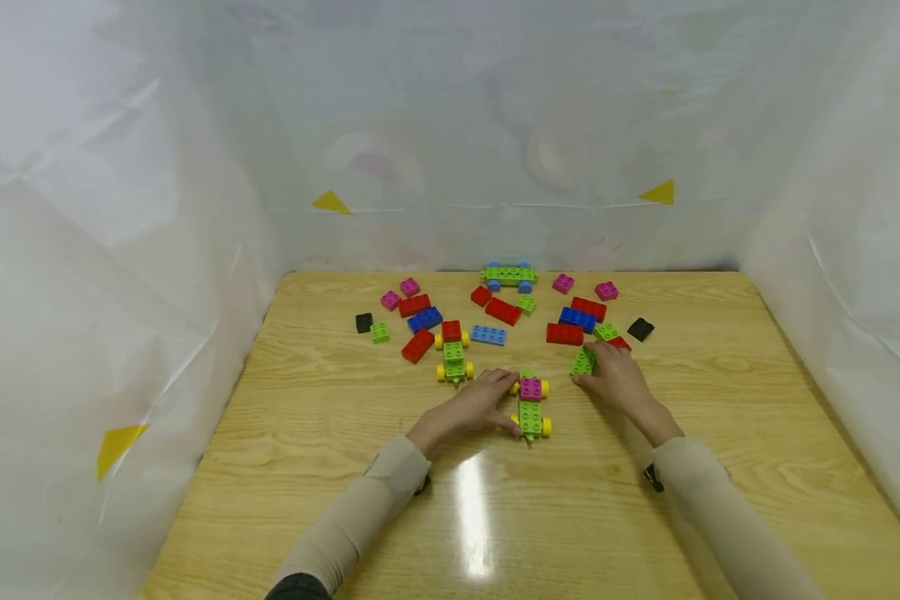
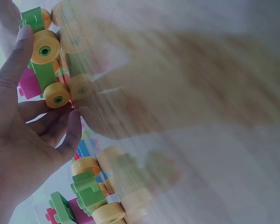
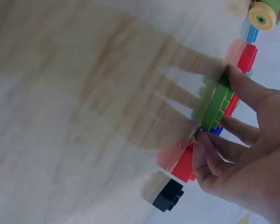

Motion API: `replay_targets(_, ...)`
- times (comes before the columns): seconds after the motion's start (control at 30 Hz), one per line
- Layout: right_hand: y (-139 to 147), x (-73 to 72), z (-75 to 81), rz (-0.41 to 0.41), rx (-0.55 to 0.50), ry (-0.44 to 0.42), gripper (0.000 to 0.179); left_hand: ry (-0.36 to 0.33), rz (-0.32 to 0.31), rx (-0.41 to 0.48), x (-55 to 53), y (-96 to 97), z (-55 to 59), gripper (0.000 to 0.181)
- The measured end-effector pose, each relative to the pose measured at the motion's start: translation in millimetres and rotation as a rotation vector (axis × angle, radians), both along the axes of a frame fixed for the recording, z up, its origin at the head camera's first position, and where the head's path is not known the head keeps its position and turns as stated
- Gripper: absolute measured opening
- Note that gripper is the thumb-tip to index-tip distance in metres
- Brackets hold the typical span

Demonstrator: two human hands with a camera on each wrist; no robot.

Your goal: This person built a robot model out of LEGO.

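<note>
My left hand (image 1: 474,403) holds a green toy car base (image 1: 530,421) with yellow wheels, thumb at its near end and fingers at its far end. A magenta brick (image 1: 531,389) is stacked toward the far end of this car. In the left wrist view the thumb presses beside a yellow wheel (image 2: 45,47). My right hand (image 1: 622,385) pinches a green brick (image 1: 582,362) lengthwise between thumb and fingers. Seen from the right wrist, that green brick (image 3: 218,102) is low over the table, studs turned toward the palm.
Left of the held car stands another yellow-wheeled car (image 1: 453,358) bearing a red brick (image 1: 452,331). At the back is a green base with blue wheels (image 1: 509,276). Loose bricks lie around, including a light blue brick (image 1: 489,335), a red brick (image 1: 565,334) and a black brick (image 1: 641,329).
</note>
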State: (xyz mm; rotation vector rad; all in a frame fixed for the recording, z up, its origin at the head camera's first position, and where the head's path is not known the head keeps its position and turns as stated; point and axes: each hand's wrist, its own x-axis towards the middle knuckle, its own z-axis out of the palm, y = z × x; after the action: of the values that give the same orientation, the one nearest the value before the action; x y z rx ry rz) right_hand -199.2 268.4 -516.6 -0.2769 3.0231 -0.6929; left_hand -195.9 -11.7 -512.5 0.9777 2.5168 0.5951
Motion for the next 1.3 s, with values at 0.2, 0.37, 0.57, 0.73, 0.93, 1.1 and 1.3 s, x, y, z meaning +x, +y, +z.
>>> replay_targets(0.2, 1.0, -0.5, -0.3, -0.012, 0.012, -0.017, 0.068, -0.001, 0.002, -0.006, 0.6, 0.4, -0.9, 0.102)
replay_targets(0.37, 0.6, 2.7, 2.0, 0.000, 0.008, 0.006, 0.067, -0.006, 0.007, 0.000, 0.6, 0.4, -0.8, 0.102)
replay_targets(0.57, -0.6, 9.8, 3.6, 0.013, -0.032, 0.039, 0.064, -0.013, 0.008, 0.000, 0.6, 0.5, -0.1, 0.102)
replay_targets(0.73, -3.3, 17.1, 8.6, 0.030, -0.122, 0.044, 0.063, -0.013, 0.011, -0.012, 0.5, 1.2, 0.1, 0.102)
replay_targets(0.93, -12.4, 26.6, 20.0, 0.067, -0.212, 0.029, 0.064, -0.016, 0.016, -0.005, 0.5, 1.4, 1.1, 0.101)
replay_targets(1.1, -25.5, 35.6, 28.3, 0.121, -0.235, 0.027, 0.063, -0.030, 0.017, 0.004, 0.1, 1.5, 2.2, 0.101)
replay_targets(1.3, -40.3, 45.2, 32.6, 0.224, -0.242, 0.086, 0.060, -0.046, 0.021, 0.002, -0.1, 1.8, 3.3, 0.100)
